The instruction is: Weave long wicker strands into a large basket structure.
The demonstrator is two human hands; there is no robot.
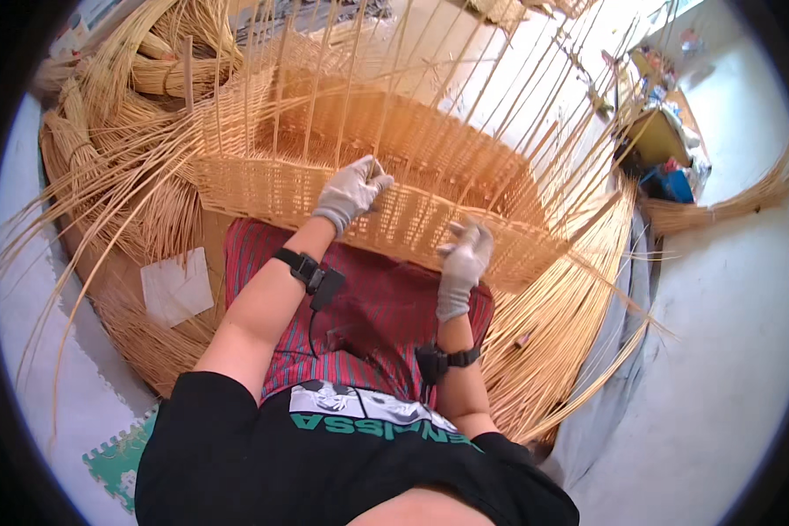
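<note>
The left hand (352,191), gloved, has its thumb and fingers drawn narrow at the near rim of the woven basket (272,184), roughly midway along it; whether a strand sits in that pinch I cannot tell. The right hand (467,252), gloved too, is looser, fingers parted and bent at the basket's near wall, farther right and lower — whether it holds anything does not show. The basket lies just ahead of both hands, and what seems to matter most is that its near rim runs crosswise, with the left hand the nearer of the two to that rim.

The basket's long axis goes left to right on a slant, its right end closer to the body. Its mouth faces up, and thin stakes (350,88) rise from it — up and away from the person. On the basket's near side is red striped cloth (377,307); to its left lie bundles of cane (171,77), to its right loose strands (552,351) fan out
</note>
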